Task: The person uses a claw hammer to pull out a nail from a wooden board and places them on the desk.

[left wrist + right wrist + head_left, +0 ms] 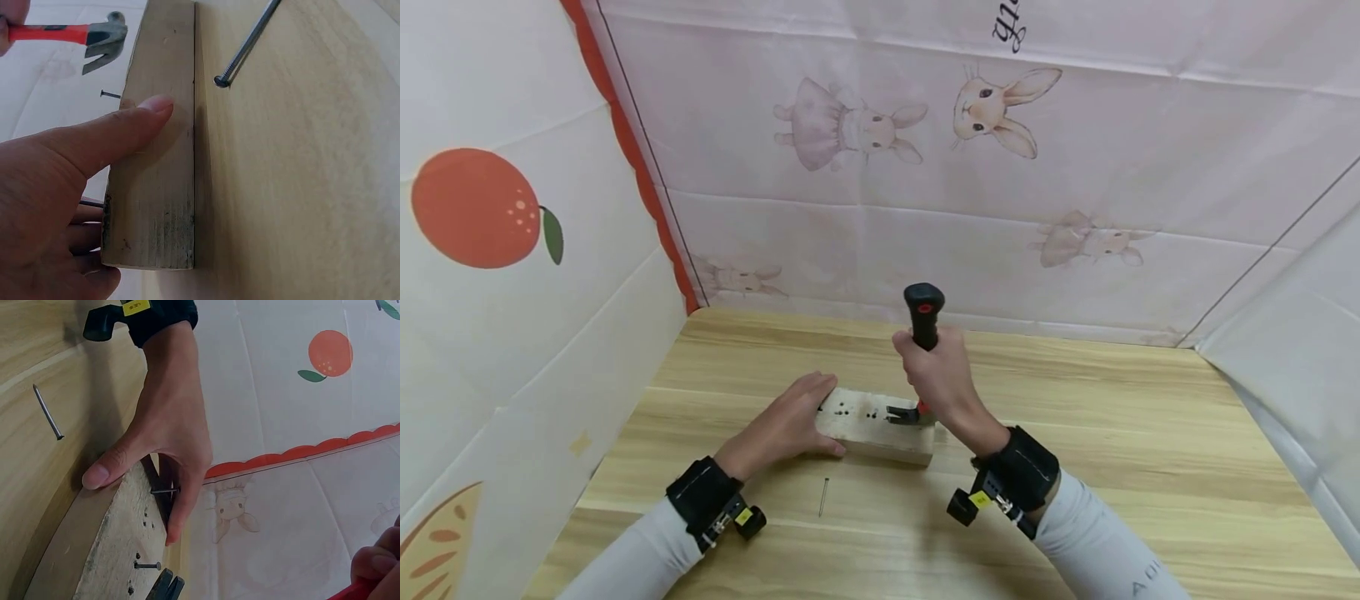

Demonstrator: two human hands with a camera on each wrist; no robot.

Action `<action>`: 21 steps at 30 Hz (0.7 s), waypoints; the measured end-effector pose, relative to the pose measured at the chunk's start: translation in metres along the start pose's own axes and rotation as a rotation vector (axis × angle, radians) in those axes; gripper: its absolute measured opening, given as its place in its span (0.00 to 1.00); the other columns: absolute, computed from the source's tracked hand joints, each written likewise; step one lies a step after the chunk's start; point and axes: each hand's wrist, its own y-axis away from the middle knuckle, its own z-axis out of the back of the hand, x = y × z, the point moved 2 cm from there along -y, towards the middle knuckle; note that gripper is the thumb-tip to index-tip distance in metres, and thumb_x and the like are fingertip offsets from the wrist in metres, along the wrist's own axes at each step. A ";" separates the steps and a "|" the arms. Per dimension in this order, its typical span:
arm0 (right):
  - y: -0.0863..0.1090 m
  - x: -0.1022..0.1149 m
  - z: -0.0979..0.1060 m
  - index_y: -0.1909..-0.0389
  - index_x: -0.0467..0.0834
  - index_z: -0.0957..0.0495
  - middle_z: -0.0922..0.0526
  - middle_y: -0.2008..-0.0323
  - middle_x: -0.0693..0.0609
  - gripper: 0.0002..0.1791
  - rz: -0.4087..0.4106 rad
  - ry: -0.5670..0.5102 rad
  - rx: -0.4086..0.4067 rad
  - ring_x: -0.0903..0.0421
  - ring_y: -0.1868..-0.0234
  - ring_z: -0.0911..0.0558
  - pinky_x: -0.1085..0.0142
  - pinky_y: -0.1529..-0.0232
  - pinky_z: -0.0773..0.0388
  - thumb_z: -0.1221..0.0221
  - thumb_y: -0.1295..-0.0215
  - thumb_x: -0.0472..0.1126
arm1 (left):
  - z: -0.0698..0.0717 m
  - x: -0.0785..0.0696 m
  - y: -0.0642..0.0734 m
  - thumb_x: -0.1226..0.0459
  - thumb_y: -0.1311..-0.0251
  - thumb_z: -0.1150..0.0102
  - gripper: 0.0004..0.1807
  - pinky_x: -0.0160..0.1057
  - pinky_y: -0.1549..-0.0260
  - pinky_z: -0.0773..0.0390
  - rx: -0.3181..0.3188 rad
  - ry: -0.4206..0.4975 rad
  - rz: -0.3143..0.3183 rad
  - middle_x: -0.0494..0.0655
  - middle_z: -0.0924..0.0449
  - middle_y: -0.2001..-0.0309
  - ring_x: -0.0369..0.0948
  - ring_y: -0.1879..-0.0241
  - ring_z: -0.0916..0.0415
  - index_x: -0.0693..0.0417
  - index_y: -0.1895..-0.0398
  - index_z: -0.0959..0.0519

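My left hand (786, 421) grips the left end of a pale wooden block (880, 451), thumb on its near side and fingers around the far side. Dark holes dot the block's top. Two nails stand up from it: one nail (165, 490) by my left fingers, another nail (149, 566) farther along. Over the block's right part, my right hand (943, 379) holds a claw hammer (924, 304) by its black and red handle, butt end up. The hammer's forked claw (103, 53) points toward the farther nail, and the left wrist view shows a gap between them.
A loose nail (823, 497) lies on the wood-grained table (1112, 500), on the near side of the block. Behind the table hangs a pink sheet (865, 250) printed with rabbits. A white sheet with fruit prints (482, 208) stands at the left.
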 end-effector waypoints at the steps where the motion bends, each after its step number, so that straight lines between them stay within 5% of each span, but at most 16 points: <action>1: -0.001 -0.001 -0.002 0.91 0.42 0.39 0.41 0.92 0.47 0.24 -0.003 0.018 0.003 0.52 0.91 0.44 0.65 0.89 0.50 0.49 0.34 0.41 | 0.000 0.001 0.000 0.44 0.68 0.23 0.59 0.51 0.38 0.39 -0.005 0.005 0.005 0.61 0.40 0.33 0.52 0.33 0.47 0.63 0.33 0.39; 8: -0.010 -0.007 -0.018 0.92 0.45 0.44 0.46 0.92 0.54 0.25 0.004 0.130 0.030 0.53 0.91 0.49 0.65 0.86 0.51 0.49 0.34 0.37 | 0.000 0.004 -0.005 0.43 0.73 0.21 0.54 0.43 0.47 0.29 -0.012 0.028 0.063 0.49 0.30 0.40 0.41 0.43 0.35 0.56 0.38 0.31; 21: -0.016 -0.009 -0.040 0.91 0.45 0.42 0.46 0.92 0.51 0.25 0.055 0.182 0.095 0.50 0.91 0.50 0.64 0.87 0.52 0.49 0.34 0.40 | -0.001 0.010 -0.006 0.41 0.77 0.22 0.54 0.41 0.50 0.27 -0.004 0.054 0.094 0.45 0.29 0.44 0.38 0.47 0.35 0.52 0.40 0.29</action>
